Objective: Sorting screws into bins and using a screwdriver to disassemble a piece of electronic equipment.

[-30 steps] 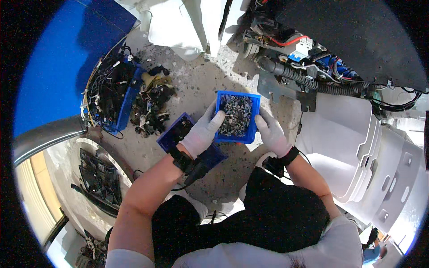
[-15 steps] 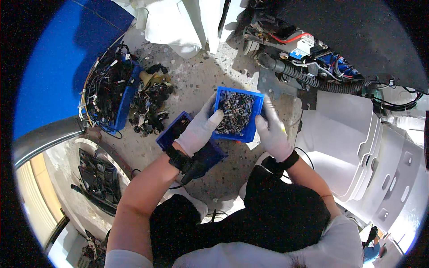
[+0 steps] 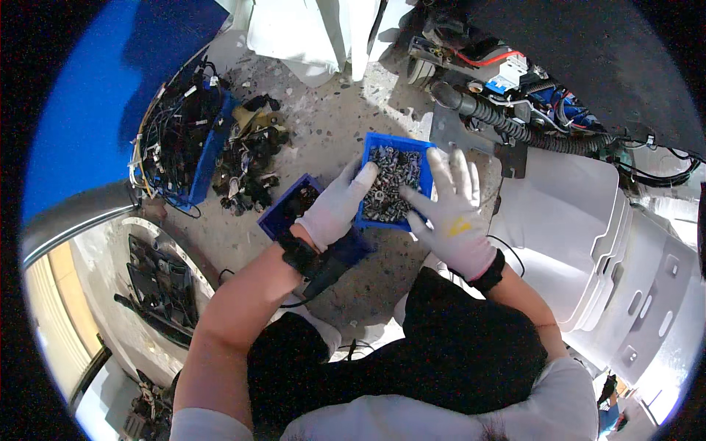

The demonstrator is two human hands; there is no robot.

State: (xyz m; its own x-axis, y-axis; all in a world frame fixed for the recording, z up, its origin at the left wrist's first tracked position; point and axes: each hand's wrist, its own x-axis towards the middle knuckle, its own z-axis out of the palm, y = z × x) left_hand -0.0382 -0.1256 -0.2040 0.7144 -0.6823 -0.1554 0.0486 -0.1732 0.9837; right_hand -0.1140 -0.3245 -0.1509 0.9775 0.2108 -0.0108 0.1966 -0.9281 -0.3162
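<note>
A blue plastic bin [image 3: 398, 139] filled with small metal screws and fasteners [image 3: 393, 167] is in front of me, above the floor. My left hand [image 3: 331, 213], in a white glove, grips its left side with the thumb over the rim. My right hand [image 3: 460, 228], also gloved, has its fingers spread across the bin's right side. Its thumb side reaches over the fasteners, and I see nothing held in it. Below my left hand sits a second blue bin [image 3: 268, 225] with dark small parts, partly hidden by the hand and wrist.
To the left stands a blue crate [image 3: 208, 165] of tangled black cables [image 3: 176, 132], beside a heap of dark connectors [image 3: 250, 158]. Stacked white-grey tubs [image 3: 551, 228] are on the right. Machinery with a corrugated hose [image 3: 500, 128] lies at the far right.
My right hand has moved from the bin's outer side onto its right edge, fingers now spread over it. The bin has shifted slightly away and to the right; my left hand stays on it.
</note>
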